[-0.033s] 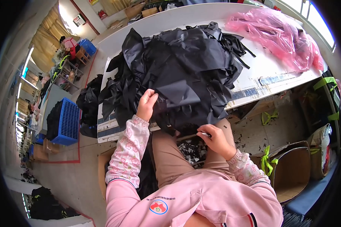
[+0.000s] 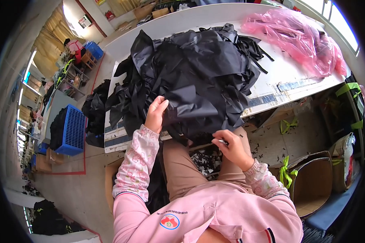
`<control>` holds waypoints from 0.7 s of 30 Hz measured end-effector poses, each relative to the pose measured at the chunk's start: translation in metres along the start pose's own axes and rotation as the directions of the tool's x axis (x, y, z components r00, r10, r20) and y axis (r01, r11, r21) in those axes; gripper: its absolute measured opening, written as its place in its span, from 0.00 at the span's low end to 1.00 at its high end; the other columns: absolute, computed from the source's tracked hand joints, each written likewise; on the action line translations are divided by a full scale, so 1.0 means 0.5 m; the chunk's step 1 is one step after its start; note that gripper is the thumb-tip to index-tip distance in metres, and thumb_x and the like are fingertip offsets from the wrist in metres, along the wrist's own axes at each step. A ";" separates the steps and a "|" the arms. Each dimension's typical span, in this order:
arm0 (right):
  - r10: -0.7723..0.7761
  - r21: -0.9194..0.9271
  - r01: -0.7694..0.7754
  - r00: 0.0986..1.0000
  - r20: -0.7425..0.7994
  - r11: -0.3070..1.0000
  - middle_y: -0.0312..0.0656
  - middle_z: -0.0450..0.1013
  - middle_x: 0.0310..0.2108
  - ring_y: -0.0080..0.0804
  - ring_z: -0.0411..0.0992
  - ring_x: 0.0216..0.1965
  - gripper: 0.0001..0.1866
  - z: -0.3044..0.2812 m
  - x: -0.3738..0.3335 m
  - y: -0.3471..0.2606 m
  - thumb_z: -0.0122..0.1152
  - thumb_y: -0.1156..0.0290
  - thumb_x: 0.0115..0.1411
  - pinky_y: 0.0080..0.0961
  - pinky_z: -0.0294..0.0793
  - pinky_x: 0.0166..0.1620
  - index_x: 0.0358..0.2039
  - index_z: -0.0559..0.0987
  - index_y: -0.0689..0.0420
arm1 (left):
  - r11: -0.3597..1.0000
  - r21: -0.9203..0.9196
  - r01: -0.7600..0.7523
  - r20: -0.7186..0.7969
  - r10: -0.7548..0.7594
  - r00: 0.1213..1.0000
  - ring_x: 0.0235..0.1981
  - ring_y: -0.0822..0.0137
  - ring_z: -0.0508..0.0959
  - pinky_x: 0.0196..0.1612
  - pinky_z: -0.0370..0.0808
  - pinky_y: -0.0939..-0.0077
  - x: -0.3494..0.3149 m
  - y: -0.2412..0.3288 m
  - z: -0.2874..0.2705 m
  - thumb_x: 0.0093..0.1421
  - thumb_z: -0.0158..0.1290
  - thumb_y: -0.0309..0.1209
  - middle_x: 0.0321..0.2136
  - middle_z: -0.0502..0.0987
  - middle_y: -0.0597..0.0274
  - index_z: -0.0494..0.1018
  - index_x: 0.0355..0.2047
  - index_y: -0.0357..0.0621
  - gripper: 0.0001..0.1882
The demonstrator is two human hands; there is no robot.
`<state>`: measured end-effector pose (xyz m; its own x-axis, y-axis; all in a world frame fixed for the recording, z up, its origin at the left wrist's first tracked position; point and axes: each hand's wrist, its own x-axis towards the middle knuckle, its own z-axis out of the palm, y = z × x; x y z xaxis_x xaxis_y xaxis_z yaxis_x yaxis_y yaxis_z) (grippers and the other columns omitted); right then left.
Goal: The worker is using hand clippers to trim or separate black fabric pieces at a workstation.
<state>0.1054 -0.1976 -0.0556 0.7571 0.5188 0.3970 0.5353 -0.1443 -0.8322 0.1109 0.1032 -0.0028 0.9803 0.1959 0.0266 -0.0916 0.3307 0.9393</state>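
My left hand [image 2: 155, 113] pinches the left edge of a black fabric piece [image 2: 196, 106] between thumb and fingers. That piece lies across the front of a big heap of black fabric pieces [image 2: 198, 56] on the white table [image 2: 267, 91]. Lower and to the right, my right hand [image 2: 230, 143] is closed around a small silver metal tool [image 2: 222, 141]. Only a short bit of the tool shows, so its exact kind is hidden. The right hand is apart from the cloth, over my right thigh.
Pink plastic film [image 2: 296, 38] lies at the table's far right. Under my knees is a container of black scraps [image 2: 207, 162]. A cardboard box [image 2: 312, 182] stands at right, a blue crate [image 2: 72, 129] at left. Another person [image 2: 75, 47] sits in the far left background.
The black piece in my left hand has shifted and now spreads wider toward the right and nearer to me. My right hand has moved very slightly to the right.
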 end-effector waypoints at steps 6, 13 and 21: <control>0.084 0.358 -0.018 0.982 -0.169 0.934 0.40 0.78 0.36 0.23 0.74 0.33 0.17 -0.028 0.056 -0.049 0.57 0.72 0.62 0.20 0.74 0.35 0.51 0.71 0.60 | 0.879 -0.281 0.386 0.059 -0.385 0.921 0.40 0.74 0.77 0.47 0.73 0.77 -0.149 0.019 0.089 0.63 0.50 0.27 0.37 0.78 0.68 0.72 0.43 0.43 0.08; 0.274 0.581 -0.407 0.912 0.306 0.704 0.41 0.79 0.35 0.14 0.71 0.23 0.22 -0.049 0.033 -0.053 0.43 0.57 0.69 0.10 0.65 0.22 0.51 0.72 0.62 | 0.852 -0.450 0.269 -0.053 -0.326 0.944 0.41 0.72 0.77 0.48 0.73 0.74 -0.218 -0.044 0.110 0.67 0.46 0.31 0.39 0.78 0.67 0.72 0.41 0.46 0.07; 0.441 0.596 -0.445 0.882 0.165 0.668 0.29 0.69 0.26 0.09 0.57 0.16 0.17 -0.075 0.002 -0.037 0.52 0.58 0.67 0.10 0.58 0.19 0.44 0.75 0.61 | 0.889 -0.431 0.151 -0.186 -0.252 0.950 0.42 0.70 0.77 0.49 0.73 0.73 -0.236 -0.084 0.109 0.67 0.45 0.32 0.40 0.78 0.66 0.73 0.42 0.45 0.08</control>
<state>0.1104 -0.2257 -0.0254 0.8423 0.5330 -0.0805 -0.2027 0.1747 -0.9635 0.0086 0.0160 -0.0269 0.9215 0.2744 -0.2748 -0.0088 0.7221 0.6917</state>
